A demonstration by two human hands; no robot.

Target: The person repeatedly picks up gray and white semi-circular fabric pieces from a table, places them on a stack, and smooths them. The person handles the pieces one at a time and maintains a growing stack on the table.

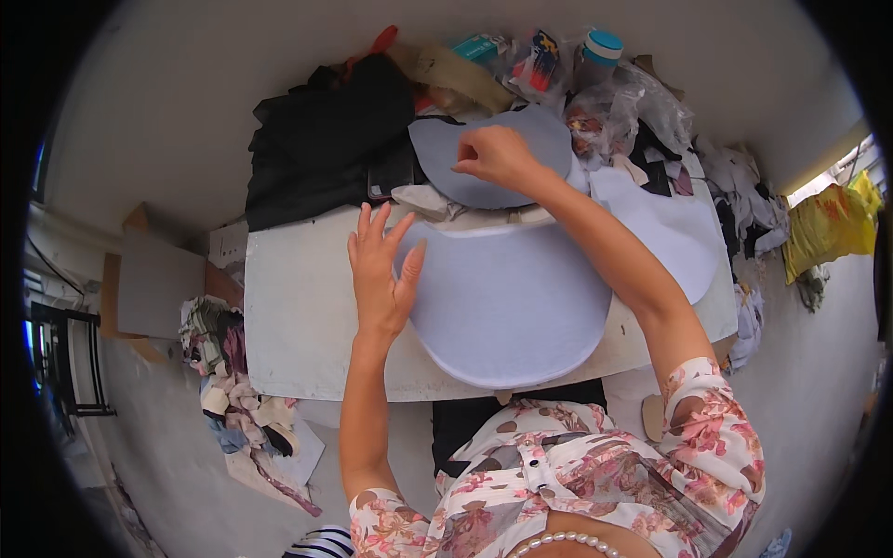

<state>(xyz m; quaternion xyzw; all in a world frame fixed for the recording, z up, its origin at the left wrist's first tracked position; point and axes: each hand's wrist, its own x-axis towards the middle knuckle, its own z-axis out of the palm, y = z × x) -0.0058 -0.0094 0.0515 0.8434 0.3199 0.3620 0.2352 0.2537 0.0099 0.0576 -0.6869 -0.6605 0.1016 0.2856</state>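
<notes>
A stack of pale lavender cut fabric pieces (512,307), rounded at the near side and shallowly curved at the far side, lies on the white table in front of me. My left hand (381,274) is open at its left corner, fingers spread and thumb over the edge. Beyond it lies a grey-blue curved fabric piece (549,139). Above this piece my right hand (502,156) is closed, fingers curled toward the thumb; whatever they may grip is hidden. Another pale piece (674,232) lies to the right, partly behind my right forearm.
The white table (298,316) holds black cloth (326,139), a dark phone (391,177), clear plastic bags (623,112) and a blue-lidded jar (603,46) along its far side. Fabric scraps (246,409) pile up at the left, near a cardboard box (163,279). A yellow bag (828,228) hangs at the right.
</notes>
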